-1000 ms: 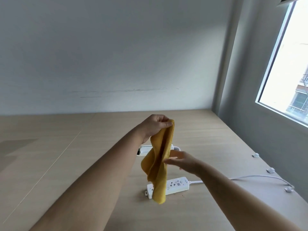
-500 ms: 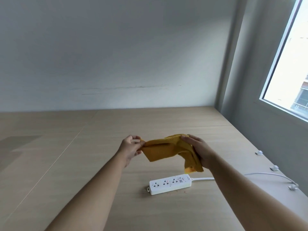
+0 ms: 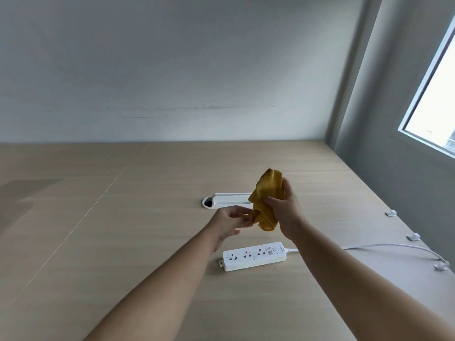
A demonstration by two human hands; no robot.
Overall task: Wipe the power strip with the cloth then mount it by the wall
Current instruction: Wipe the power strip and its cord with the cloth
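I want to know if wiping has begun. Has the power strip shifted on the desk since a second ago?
No. The power strip lies in the same spot in front of the white cable tray, cord toward the wall clips; only the camera moved.

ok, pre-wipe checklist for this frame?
1. Cloth gripped: ok, bunched in the right hand, left hand pinching its lower edge.
2. Power strip reachable: ok, flat on the desk below the hands, nothing on it.
3. Strip needs wiping: ok, specks visible on its top face.
4. Cable free: ok, it runs right toward the wall clips.
5. Strip unplugged: cannot tell, plug end out of view.
6. Strip braced against sliding: not ok, neither hand touches it.
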